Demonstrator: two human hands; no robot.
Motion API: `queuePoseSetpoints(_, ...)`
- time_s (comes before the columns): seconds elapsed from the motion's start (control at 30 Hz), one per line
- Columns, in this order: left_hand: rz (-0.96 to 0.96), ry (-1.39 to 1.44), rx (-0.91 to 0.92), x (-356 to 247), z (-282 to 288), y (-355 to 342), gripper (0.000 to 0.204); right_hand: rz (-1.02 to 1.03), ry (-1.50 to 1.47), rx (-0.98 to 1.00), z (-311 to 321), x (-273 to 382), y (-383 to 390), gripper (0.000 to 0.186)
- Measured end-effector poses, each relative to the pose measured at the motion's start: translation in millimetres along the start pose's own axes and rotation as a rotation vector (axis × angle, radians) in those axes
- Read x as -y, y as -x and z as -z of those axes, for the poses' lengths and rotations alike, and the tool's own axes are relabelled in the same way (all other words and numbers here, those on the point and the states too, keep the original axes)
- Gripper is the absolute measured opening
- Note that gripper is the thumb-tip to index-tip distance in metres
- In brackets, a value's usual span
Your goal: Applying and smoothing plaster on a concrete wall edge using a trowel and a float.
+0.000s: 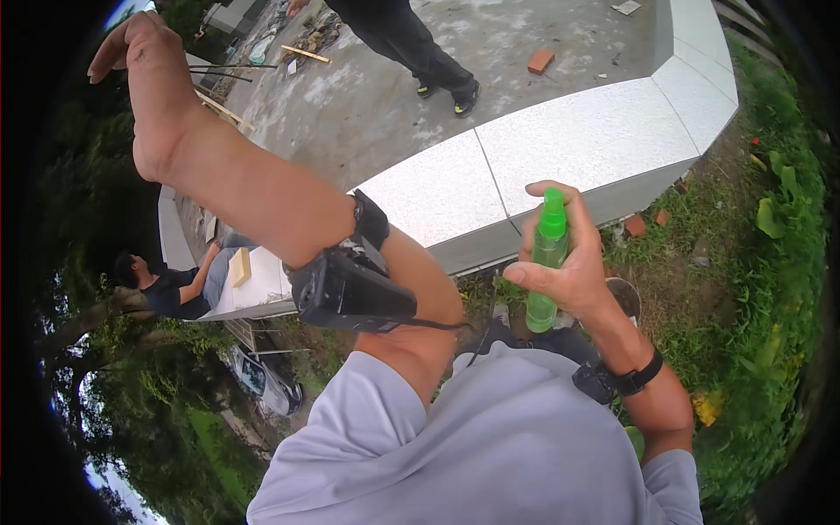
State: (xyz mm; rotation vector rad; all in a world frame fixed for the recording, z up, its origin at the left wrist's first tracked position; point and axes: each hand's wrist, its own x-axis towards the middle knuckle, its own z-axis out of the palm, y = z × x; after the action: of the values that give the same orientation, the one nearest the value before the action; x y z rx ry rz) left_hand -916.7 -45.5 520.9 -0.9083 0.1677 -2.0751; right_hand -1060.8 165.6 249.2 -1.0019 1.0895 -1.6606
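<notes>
My right hand (582, 267) is wrapped round a small clear green spray bottle (549, 249) with a bright green top. The bottle stands roughly upright in front of my body, a finger behind its top and the thumb across its side. My left arm reaches up and out to the far left, the forearm bare. At its end my left hand (136, 44) is raised with the fingers loosely bent and apart, and nothing shows in it. A black boxy device (350, 289) is strapped to my left arm, and a black band (643, 374) circles my right wrist.
A low wall with pale stone slabs (569, 144) curves ahead of me. Beyond it a person in dark trousers (411, 44) stands on concrete near a brick (541, 61). Another person (171, 284) is at the wall on the left, near a yellowish block (240, 267). Plants (770, 289) grow on the right.
</notes>
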Motion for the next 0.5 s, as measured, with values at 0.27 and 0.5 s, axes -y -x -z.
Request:
queuePoseSetpoints(0.27,0.080,-0.198,0.014,12,9,40,0.048,-0.017,0.106,0.096,-34,-5,-19,0.094)
queuePoseSetpoints(0.5,0.131,-0.323,0.044,19,25,61,0.047,-0.167,0.144,0.060,-15,-32,-25,0.090)
